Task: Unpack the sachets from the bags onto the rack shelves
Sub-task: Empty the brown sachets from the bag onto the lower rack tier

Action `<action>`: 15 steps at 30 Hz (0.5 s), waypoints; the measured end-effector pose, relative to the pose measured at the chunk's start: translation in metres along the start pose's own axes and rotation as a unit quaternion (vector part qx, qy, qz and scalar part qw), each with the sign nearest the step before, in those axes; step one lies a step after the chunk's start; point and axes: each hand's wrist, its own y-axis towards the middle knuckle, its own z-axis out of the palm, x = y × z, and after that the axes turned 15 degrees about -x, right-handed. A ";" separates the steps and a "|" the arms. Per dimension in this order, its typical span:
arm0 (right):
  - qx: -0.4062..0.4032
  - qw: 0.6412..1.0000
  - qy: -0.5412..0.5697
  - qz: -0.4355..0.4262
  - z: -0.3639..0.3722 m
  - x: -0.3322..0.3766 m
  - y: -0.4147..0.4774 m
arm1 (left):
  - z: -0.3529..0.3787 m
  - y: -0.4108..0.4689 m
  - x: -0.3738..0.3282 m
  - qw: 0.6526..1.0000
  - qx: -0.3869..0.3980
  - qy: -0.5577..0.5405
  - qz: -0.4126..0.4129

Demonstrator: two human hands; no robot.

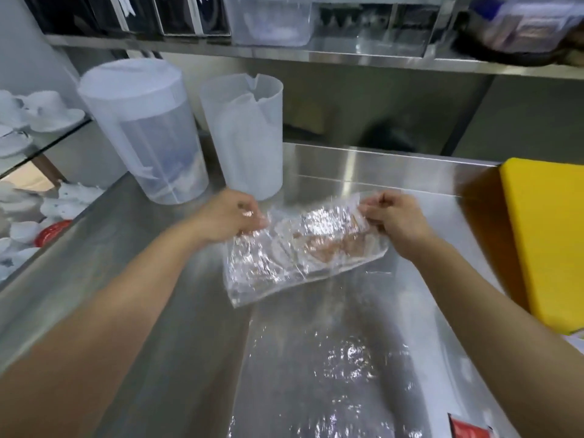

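A clear plastic bag point(294, 254) with brownish sachets inside is held just above the steel counter point(164, 311). My left hand point(227, 218) pinches its top left corner and my right hand point(395, 218) pinches its top right corner. A second, flat clear bag point(335, 368) lies on the counter nearer to me. A red sachet point(467, 429) lies at the bottom right edge of the view. The rack shelf point(316, 53) runs across the top, above the counter.
Two translucent plastic jugs point(148, 131) point(246, 134) stand at the back left of the counter. A yellow board point(550, 235) lies at the right. White cups and saucers point(41, 112) sit on a glass shelf at the left. A clear container point(268, 20) stands on the rack.
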 end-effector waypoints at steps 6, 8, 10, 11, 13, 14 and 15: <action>0.034 0.970 -0.234 0.050 -0.022 -0.069 -0.033 | 0.079 -0.048 0.060 0.986 0.098 0.120 -0.064; -0.007 0.919 -0.393 -0.015 -0.023 -0.079 -0.041 | 0.093 -0.056 0.070 0.986 0.094 0.084 -0.110; -0.077 0.909 -0.402 -0.076 -0.021 -0.077 -0.056 | 0.100 -0.062 0.069 0.986 0.079 0.037 -0.144; -0.093 0.920 -0.371 -0.079 -0.019 -0.073 -0.066 | 0.102 -0.064 0.067 0.989 0.054 0.049 -0.126; -0.059 0.948 -0.311 -0.019 -0.011 -0.067 -0.083 | 0.102 -0.070 0.055 0.990 -0.012 0.130 -0.042; -0.030 0.965 -0.258 0.050 -0.007 -0.065 -0.089 | 0.101 -0.075 0.042 0.985 -0.037 0.170 0.009; -0.005 0.974 -0.185 0.127 -0.003 -0.061 -0.094 | 0.100 -0.081 0.029 0.977 -0.063 0.195 0.063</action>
